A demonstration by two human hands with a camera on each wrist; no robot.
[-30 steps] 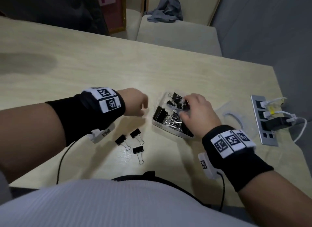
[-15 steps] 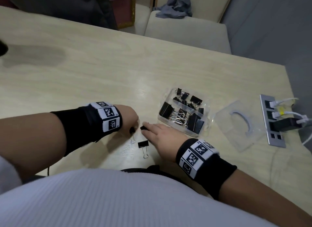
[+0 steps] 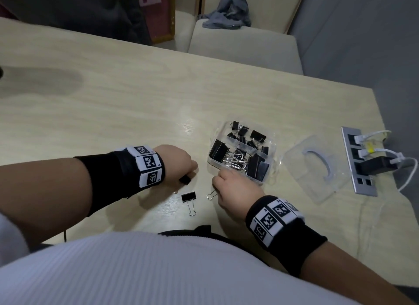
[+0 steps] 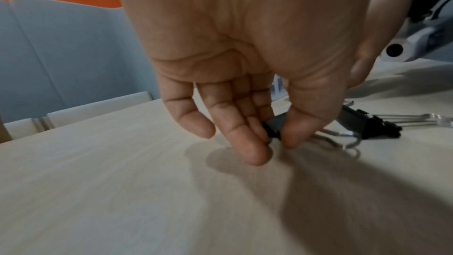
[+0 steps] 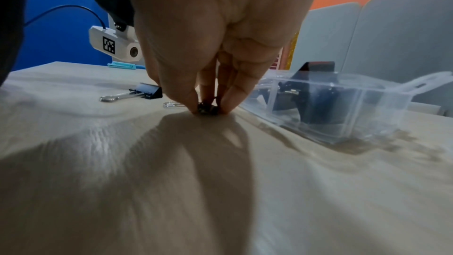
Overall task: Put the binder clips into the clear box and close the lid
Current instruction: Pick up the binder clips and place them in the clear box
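Observation:
The clear box [image 3: 271,145] stands open on the table, holding several black binder clips [image 3: 218,150]. Its clear lid [image 3: 317,168] lies flat to its right. My left hand [image 3: 179,166] pinches a small black binder clip [image 4: 275,127] between thumb and fingers at the tabletop. My right hand [image 3: 229,186], just in front of the box [image 5: 343,104], pinches another small clip [image 5: 207,108] against the table; its wire handle [image 3: 211,194] sticks out to the left. A third clip [image 3: 188,197] lies loose between both hands, also seen in the right wrist view as the loose clip [image 5: 147,92].
The light wooden table [image 3: 113,105] stretches back and left. A grey socket strip [image 3: 358,161] with white cables and a black plug is set into the table at the right. Pale seats [image 3: 244,48] with a grey cloth stand beyond the far edge.
My right hand left the box and came down to the loose clips near the front edge. Both hands now pinch a clip each; one clip stays on the table.

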